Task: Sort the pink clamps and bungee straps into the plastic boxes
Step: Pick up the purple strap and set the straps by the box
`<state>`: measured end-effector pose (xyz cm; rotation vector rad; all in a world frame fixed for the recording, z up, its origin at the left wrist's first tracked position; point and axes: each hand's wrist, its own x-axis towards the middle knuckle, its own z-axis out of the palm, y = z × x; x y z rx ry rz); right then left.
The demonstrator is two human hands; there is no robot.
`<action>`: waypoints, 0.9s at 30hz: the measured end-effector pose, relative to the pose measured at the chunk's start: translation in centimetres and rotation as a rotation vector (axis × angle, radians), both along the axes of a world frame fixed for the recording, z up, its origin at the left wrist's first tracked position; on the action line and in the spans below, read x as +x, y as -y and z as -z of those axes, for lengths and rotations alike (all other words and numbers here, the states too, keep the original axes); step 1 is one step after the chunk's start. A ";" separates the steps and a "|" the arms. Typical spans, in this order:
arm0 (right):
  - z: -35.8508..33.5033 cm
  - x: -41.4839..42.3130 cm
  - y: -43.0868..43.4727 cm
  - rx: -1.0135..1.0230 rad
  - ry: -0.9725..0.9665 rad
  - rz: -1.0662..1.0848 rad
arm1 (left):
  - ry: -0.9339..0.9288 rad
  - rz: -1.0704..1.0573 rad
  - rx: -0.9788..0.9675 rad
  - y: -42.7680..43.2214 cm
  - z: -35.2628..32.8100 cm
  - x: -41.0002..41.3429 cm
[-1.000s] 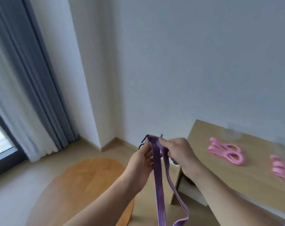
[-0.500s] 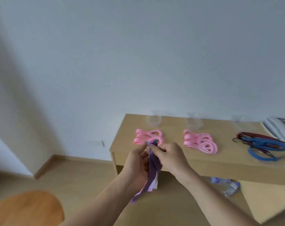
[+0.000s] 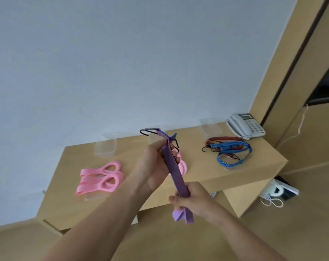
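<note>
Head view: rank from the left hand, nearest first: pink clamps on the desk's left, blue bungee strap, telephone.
1. pink clamps, left of the left hand, on the desk.
2. blue bungee strap, to its right, mid-desk.
3. telephone, far right corner by the wall.

A light wooden desk point(image 3: 258, 166) with a flat top runs across the middle of the view, tilted so its right end sits higher. At about two o'clock on the desktop, against the wall, rests a pale grey corded desk telephone point(image 3: 244, 126) with a keypad and small display. Behind it stands a plain pale blue-grey wall point(image 3: 122, 63). At the far right rises a tall light wooden panel point(image 3: 284, 63) with a dark vertical gap. At four o'clock, below the desk's right end, a white and black object with a looped white cord point(image 3: 278, 193) lies on the tan floor point(image 3: 273, 232).
</note>
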<state>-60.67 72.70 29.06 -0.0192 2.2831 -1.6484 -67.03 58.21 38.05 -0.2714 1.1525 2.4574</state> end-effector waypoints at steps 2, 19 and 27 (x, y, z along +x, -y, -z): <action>0.1 -0.8 -1.9 -0.008 0.028 0.187 | -0.010 0.015 -0.073 -1.3 0.6 -2.2; -16.6 -9.7 -9.8 0.198 -0.410 0.543 | -0.861 0.883 -0.140 -15.0 1.5 -10.0; -13.8 -14.0 -13.9 -0.163 -0.317 0.672 | -0.648 0.805 -0.434 -14.9 4.4 -14.2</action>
